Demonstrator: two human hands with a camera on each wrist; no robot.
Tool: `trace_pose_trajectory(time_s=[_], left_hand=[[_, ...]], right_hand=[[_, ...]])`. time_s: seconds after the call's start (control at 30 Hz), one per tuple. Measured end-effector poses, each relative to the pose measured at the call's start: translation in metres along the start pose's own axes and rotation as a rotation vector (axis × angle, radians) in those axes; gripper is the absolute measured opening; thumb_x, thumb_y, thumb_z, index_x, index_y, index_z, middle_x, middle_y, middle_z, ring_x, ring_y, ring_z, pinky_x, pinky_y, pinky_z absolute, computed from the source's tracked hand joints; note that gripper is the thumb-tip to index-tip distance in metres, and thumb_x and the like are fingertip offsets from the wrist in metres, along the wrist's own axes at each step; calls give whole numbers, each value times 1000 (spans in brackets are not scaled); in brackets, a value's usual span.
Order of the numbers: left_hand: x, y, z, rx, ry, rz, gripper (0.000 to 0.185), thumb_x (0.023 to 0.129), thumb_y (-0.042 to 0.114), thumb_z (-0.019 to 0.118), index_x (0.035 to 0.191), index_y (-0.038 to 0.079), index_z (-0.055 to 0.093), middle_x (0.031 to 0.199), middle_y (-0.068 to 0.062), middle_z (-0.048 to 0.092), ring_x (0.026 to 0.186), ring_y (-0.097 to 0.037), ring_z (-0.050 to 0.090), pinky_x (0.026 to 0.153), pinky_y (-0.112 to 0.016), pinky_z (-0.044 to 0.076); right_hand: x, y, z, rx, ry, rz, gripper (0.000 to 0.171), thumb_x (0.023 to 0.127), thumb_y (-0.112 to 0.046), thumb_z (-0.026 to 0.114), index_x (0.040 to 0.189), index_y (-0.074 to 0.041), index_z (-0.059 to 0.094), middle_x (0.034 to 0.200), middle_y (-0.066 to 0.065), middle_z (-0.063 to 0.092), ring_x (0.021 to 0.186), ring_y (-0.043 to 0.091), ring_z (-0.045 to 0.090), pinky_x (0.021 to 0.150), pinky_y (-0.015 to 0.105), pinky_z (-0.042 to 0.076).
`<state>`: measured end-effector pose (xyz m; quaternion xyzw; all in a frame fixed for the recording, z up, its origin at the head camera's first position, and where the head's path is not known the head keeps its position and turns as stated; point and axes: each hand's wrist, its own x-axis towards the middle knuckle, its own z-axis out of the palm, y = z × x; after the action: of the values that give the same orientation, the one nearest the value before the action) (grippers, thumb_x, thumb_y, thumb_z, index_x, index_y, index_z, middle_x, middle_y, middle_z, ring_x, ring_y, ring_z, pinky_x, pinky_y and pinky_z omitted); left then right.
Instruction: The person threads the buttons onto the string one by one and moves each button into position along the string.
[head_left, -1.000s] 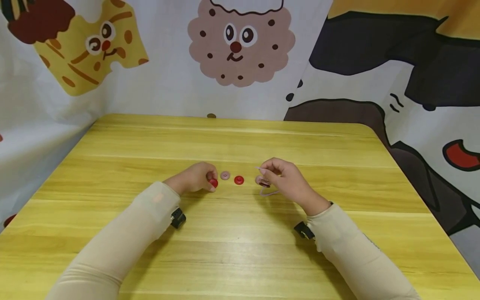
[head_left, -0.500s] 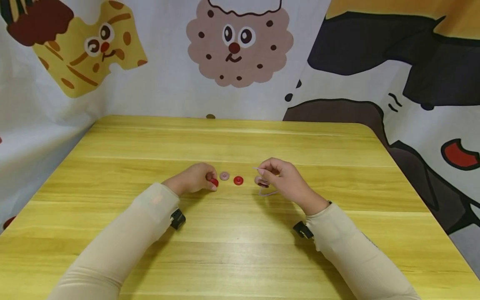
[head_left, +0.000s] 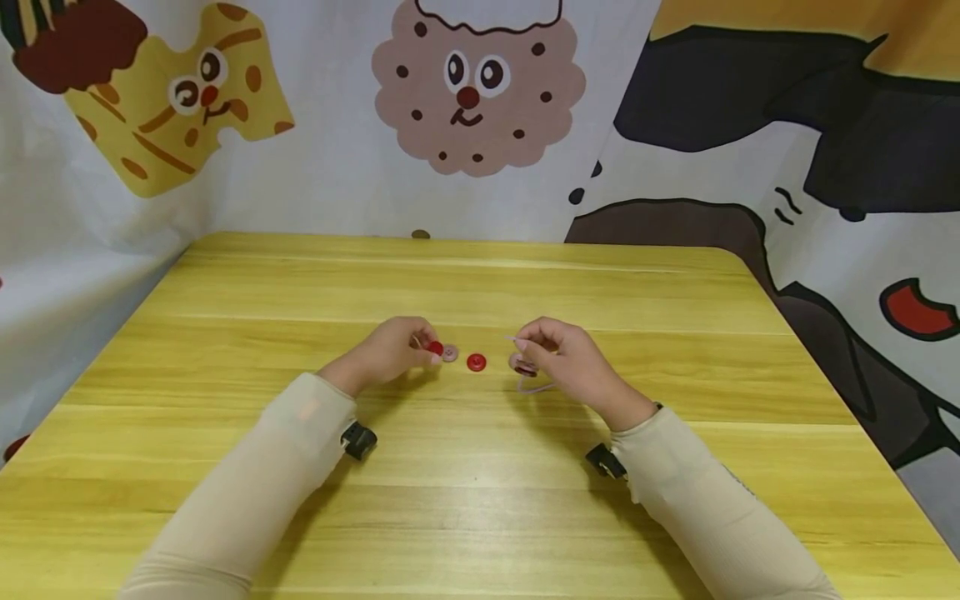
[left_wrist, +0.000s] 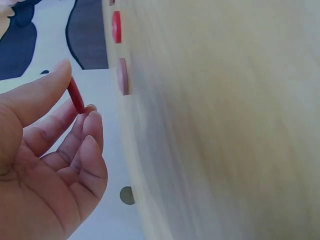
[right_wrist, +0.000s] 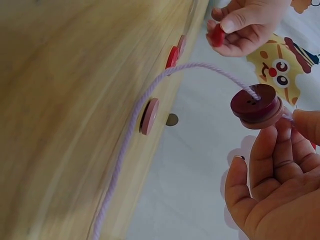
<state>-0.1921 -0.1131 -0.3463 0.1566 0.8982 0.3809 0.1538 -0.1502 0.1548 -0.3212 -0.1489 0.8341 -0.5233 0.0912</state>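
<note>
My left hand pinches a red button between thumb and fingers, holding it above the table. My right hand grips a lilac string close to one end. Threaded on that string are a dark red button and a pink one, stacked together just by the fingertips; the string's other part loops down. On the table lie a pink button beside the left fingers, a red button between the hands, and another pink button below the right hand.
The wooden table spreads out around both hands, its back edge against a white cloth with cartoon prints. Black cameras sit at both wrists, below the beige sleeves.
My left hand has lifted the red button slightly and carried it a little right and away, towards the pink button. The right hand with the string stays almost still.
</note>
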Motion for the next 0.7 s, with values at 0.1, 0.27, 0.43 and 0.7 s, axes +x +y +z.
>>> trace_pose_trajectory(time_s=[0.1,0.27,0.43,0.7], left_hand=[[0,2,1,-18,24,-15,16,89,14,70,101,6,63,95,-7,62,86,-22,53,70,-31,44],[-2,7,1,-19,68,-22,20,90,16,69,106,5,63,103,-9,62,92,-25,54,75,-34,45],[-3,10,1,-49,102,-22,28,90,19,69,113,4,61,112,-10,60,99,-27,54,76,-35,47],[-5,13,2,-121,176,54,22,91,14,68,110,5,62,106,-9,62,95,-25,56,70,-32,46]], right_hand=[[0,0,0,-6,0,-13,17,100,-17,54,105,-3,63,97,20,67,82,20,65,77,38,55],[1,1,0,-5,-2,-23,17,100,-17,54,105,-3,63,97,21,67,83,20,65,77,38,55],[1,3,1,13,-3,-14,17,100,-16,54,105,-2,62,96,20,67,83,21,64,77,43,55],[1,4,1,11,-5,-16,15,100,-13,53,105,-1,62,94,17,67,81,22,62,77,47,55]])
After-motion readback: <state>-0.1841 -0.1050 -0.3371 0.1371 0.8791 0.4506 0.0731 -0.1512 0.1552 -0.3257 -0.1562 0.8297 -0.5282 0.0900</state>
